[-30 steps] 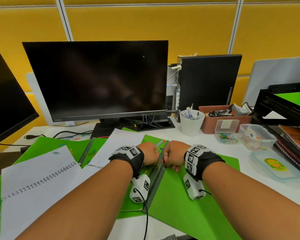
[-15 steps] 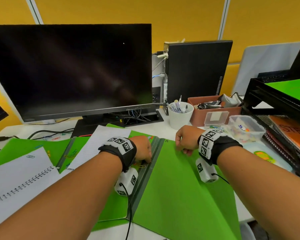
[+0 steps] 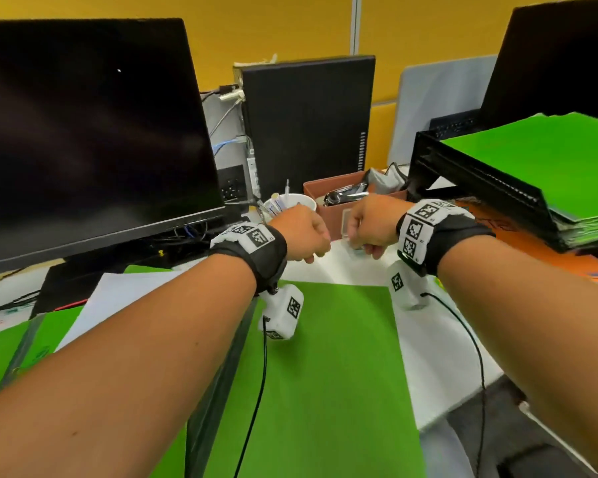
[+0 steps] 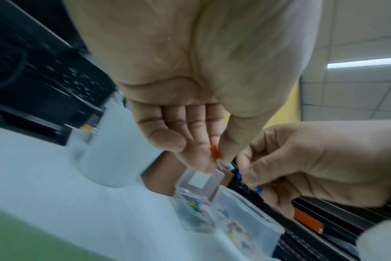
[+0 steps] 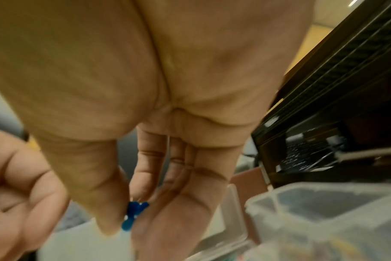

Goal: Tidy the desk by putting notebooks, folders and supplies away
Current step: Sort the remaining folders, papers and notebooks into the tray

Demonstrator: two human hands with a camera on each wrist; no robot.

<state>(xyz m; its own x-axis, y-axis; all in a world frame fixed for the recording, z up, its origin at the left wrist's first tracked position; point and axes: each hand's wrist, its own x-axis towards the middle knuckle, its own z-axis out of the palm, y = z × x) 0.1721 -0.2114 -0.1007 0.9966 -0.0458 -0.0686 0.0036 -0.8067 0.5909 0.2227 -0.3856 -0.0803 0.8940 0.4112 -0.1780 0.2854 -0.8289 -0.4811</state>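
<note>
My left hand (image 3: 304, 236) pinches an orange push pin (image 4: 215, 153) between thumb and forefinger. Close to its right, my right hand (image 3: 370, 225) pinches blue push pins (image 5: 134, 211) at its fingertips. Both hands hover above a small clear pin box (image 4: 195, 206) whose lid (image 4: 199, 181) stands open; coloured pins lie inside. The head view hides most of that box behind the hands. A closed green folder (image 3: 325, 374) lies on the desk under my wrists.
A larger clear container (image 4: 246, 224) sits beside the pin box. Behind are a white pen cup (image 3: 290, 203), a brown box (image 3: 339, 201), a PC tower (image 3: 308, 125) and a monitor (image 3: 83, 115). A black tray rack (image 3: 477, 181) holding green folders stands right. Paper (image 3: 118, 298) lies left.
Both hands have left the green folder, risen and moved forward and right to the pin box. The view has swung right.
</note>
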